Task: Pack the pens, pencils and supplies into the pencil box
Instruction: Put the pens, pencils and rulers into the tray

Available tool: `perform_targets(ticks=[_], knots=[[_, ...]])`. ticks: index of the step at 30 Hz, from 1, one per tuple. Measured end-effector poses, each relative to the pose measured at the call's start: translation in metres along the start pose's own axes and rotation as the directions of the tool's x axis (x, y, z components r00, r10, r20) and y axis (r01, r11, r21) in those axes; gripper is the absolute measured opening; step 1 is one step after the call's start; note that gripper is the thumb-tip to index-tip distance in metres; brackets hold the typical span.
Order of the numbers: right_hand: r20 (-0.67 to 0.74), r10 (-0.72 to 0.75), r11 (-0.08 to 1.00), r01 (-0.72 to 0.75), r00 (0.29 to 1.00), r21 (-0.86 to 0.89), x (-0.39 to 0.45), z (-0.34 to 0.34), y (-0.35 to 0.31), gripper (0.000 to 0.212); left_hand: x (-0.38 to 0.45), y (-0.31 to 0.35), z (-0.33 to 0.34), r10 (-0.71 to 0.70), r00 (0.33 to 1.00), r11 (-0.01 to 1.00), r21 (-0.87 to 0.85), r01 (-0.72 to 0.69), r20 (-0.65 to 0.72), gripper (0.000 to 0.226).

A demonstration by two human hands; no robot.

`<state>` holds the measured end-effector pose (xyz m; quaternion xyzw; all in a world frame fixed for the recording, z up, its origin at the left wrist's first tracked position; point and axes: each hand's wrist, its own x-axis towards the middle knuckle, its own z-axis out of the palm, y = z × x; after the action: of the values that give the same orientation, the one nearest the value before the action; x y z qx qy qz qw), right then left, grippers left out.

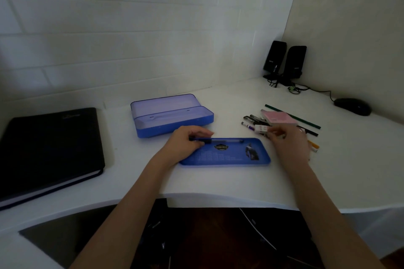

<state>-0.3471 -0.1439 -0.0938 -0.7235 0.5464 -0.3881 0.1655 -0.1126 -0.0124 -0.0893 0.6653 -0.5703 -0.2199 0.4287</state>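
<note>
Both forearms reach over the white desk (218,183). Left hand (185,144) pinches a pen (218,141) lying along the far rim of the blue tray (227,157) beneath it. Right hand (286,137) pinches a small white eraser (261,128); just beyond its fingers lie loose pens (253,119), a pink pad (281,118) and pencils (293,117). Beyond the left hand, the pencil box (172,116) sits open.

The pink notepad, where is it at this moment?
In the head view the pink notepad lies on the right side of the desk, on the pile of pens, just beyond the right hand.
</note>
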Motion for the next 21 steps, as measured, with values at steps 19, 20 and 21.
perform_targets(ticks=[19,20,21], knots=[[-0.117,0.105,0.965,-0.129,0.988,-0.23,-0.0001,0.0023,0.0016,0.017,0.0007,-0.0004,-0.0007,-0.018,1.0,0.999,-0.033,0.019,0.009,0.031],[-0.115,0.12,0.959,-0.145,0.986,-0.243,-0.0005,0.0022,0.002,0.018,0.0007,0.0,-0.0007,-0.019,1.0,0.999,-0.034,0.019,0.008,0.031],[-0.111,0.128,0.96,-0.151,0.986,-0.234,-0.0007,0.0021,0.0018,0.018,0.0006,0.0001,-0.0006,-0.02,1.0,0.999,-0.037,0.02,0.006,0.031]])
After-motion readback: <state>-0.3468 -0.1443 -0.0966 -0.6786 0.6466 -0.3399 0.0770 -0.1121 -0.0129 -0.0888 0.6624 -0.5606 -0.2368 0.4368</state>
